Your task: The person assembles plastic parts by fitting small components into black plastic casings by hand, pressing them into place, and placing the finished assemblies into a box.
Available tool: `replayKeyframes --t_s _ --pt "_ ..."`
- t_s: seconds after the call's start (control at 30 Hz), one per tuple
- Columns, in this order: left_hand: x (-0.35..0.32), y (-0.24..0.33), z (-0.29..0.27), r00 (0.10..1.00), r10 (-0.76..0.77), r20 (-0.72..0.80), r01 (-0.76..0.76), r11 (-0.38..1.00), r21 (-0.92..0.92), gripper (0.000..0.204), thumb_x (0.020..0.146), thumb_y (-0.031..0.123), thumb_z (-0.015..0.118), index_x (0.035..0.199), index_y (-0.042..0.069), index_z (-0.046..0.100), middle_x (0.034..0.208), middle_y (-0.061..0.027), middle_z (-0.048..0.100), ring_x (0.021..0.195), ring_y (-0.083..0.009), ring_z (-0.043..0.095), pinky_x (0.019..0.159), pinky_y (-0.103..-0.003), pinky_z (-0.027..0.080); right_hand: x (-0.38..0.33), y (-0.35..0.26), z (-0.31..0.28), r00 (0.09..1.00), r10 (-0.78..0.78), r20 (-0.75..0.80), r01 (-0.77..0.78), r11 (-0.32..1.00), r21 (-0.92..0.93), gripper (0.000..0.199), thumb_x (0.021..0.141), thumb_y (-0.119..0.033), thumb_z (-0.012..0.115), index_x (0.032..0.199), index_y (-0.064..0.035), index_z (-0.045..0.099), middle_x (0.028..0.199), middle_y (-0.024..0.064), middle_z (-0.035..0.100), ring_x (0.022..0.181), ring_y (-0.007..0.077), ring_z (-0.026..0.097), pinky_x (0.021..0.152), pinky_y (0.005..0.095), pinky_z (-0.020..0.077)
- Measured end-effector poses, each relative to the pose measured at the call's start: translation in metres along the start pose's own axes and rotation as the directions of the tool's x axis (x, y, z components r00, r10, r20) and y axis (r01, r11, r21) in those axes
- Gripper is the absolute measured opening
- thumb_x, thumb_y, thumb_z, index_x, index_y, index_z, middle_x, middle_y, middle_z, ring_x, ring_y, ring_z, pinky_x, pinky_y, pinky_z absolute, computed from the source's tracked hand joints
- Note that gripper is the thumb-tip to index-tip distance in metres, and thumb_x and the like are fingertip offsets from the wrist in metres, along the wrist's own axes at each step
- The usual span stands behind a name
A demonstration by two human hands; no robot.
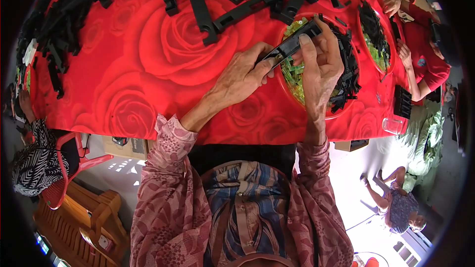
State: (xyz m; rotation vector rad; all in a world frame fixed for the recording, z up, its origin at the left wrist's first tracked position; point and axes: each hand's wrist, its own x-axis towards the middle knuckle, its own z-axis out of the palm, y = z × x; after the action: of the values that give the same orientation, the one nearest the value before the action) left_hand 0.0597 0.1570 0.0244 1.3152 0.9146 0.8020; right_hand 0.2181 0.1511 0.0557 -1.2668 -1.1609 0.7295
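Red fabric printed with large roses covers the table (104,79). At the far left, a person in a black-and-white zebra-striped garment (34,168) sits beside the table edge on a red plastic chair (55,195). Below stands a brown slatted wooden bench (59,227). Upper left, a heap of long black plastic parts (81,12) lies on the table. Under the table edge sits a brown cardboard box (133,147). Similar black notched plastic bars (252,7) lie along the top centre.

The left hand (242,71), in a pink patterned sleeve, is closed, thumb uppermost, on the lower-left end of a narrow black plastic piece (286,49). This piece is held at a slant, above the left side of a round red-rimmed basin (335,115). The basin contains translucent yellow-green pieces (293,83) and small black pieces (350,64). The right hand (321,62) grips the upper-right end; its thumb presses on top and its fingers curl behind.

Further right is a second red-rimmed round container (393,54) with similar contents. Next come a clear tumbler-like vessel (392,125), a black ribbed block (402,101), pale green translucent bags (420,143) and a co-worker in a red shirt (429,62).
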Motion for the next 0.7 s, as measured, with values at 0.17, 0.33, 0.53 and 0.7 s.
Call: replayKeyframes --t_s 0.17,0.33,0.53,0.7 --pt "-0.002 0.0 0.004 0.995 -0.096 -0.004 0.096 0.994 0.051 0.018 0.101 0.01 0.042 0.106 -0.002 0.054 0.082 -0.0056 0.061 0.069 -0.0103 0.054 0.063 -0.027 0.047 -0.001 -0.001 0.001 1.0 -0.013 -0.002 0.013 1.0 -0.028 0.039 0.093 -0.012 0.068 0.128 0.0012 0.057 0.084 0.0032 0.06 0.064 0.0066 0.056 0.055 0.0209 0.0428" --pt "-0.004 -0.003 0.006 0.998 -0.029 -0.056 0.032 0.998 0.057 0.016 0.098 0.004 0.042 0.099 -0.002 0.056 0.069 -0.0039 0.057 0.059 -0.0107 0.051 0.055 -0.028 0.043 -0.002 0.002 0.0 0.997 -0.083 0.01 0.083 0.991 -0.101 0.038 0.093 -0.013 0.067 0.127 0.0009 0.057 0.082 0.0025 0.059 0.065 0.0057 0.055 0.056 0.0209 0.0432" --pt "-0.002 -0.011 0.005 0.997 0.042 -0.058 -0.029 0.979 0.204 0.014 0.097 0.003 0.044 0.095 -0.001 0.057 0.062 -0.0035 0.053 0.056 -0.0106 0.05 0.052 -0.029 0.04 -0.004 0.009 -0.001 0.996 -0.083 0.019 0.085 0.987 -0.136 0.039 0.093 -0.013 0.068 0.128 0.0015 0.056 0.081 0.0032 0.058 0.065 0.006 0.055 0.057 0.0215 0.0446" --pt "-0.003 -0.007 0.006 0.998 0.017 -0.055 -0.008 0.987 0.163 0.014 0.097 0.002 0.044 0.103 0.0 0.057 0.068 -0.0034 0.056 0.058 -0.0097 0.05 0.053 -0.028 0.041 -0.004 0.011 -0.001 0.999 -0.034 0.002 0.034 0.998 -0.059 0.041 0.093 -0.013 0.068 0.13 0.0001 0.055 0.083 0.0039 0.06 0.062 0.0063 0.054 0.054 0.0208 0.0429"
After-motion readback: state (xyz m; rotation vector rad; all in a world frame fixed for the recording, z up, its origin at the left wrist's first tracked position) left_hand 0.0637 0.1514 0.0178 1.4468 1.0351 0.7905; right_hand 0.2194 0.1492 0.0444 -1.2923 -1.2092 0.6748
